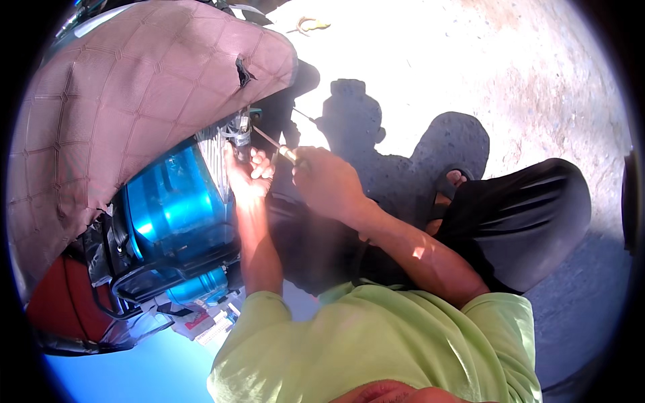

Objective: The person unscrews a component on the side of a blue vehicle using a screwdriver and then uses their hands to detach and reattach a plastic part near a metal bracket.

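Observation:
My right hand [326, 178] is closed round the pale yellowish handle of a screwdriver [287, 154]. Its thin shaft points up and left toward a cluster of metal and dark parts [240, 126] below the edge of a seat. Beside that cluster, my left hand [248, 171] has its fingers curled, palm partly upward, touching the lower end of a dark piece. Whether it grips that piece or something small is hidden. The pinkish-brown quilted seat [154, 80] overhangs the parts and has a torn spot near its right end.
A shiny blue panel [178, 198] lies left of my left forearm, with a black bar [175, 269] below it and a red body part [67, 302] at lower left. My bent knee in black trousers [524, 215] is at right. Sunlit rough ground [531, 80] stretches beyond, with shadows across it.

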The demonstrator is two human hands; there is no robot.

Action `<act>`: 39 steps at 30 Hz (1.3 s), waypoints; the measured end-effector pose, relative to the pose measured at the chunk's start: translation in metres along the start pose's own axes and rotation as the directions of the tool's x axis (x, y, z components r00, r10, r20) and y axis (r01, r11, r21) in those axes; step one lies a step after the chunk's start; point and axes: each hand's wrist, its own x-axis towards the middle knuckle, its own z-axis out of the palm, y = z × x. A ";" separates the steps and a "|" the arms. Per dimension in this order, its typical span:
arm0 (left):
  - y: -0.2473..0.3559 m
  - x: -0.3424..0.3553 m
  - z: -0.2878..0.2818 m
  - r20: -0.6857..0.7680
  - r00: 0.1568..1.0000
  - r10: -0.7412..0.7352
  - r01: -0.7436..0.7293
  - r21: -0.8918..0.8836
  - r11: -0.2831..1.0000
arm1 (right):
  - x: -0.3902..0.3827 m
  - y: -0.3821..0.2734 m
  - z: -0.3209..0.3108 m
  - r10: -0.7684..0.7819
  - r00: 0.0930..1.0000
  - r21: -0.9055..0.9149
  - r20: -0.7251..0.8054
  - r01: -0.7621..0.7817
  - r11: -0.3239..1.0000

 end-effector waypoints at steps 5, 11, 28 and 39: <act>-0.022 0.011 0.007 0.015 1.000 -0.014 0.015 -0.041 0.999 | -0.006 0.002 -0.013 -0.112 0.985 -0.163 -0.132 0.090 0.983; -0.019 0.012 0.007 0.019 1.000 0.000 0.000 -0.020 1.000 | -0.006 0.001 -0.009 -0.177 0.975 -0.190 -0.133 0.150 0.970; -0.014 0.005 0.010 0.008 1.000 0.009 -0.009 -0.014 1.000 | -0.012 0.002 0.002 -0.186 0.973 -0.132 -0.134 0.169 0.977; -0.009 0.003 0.007 0.009 1.000 0.008 -0.008 -0.015 1.000 | -0.012 0.002 0.006 -0.186 0.975 -0.138 -0.119 0.169 0.976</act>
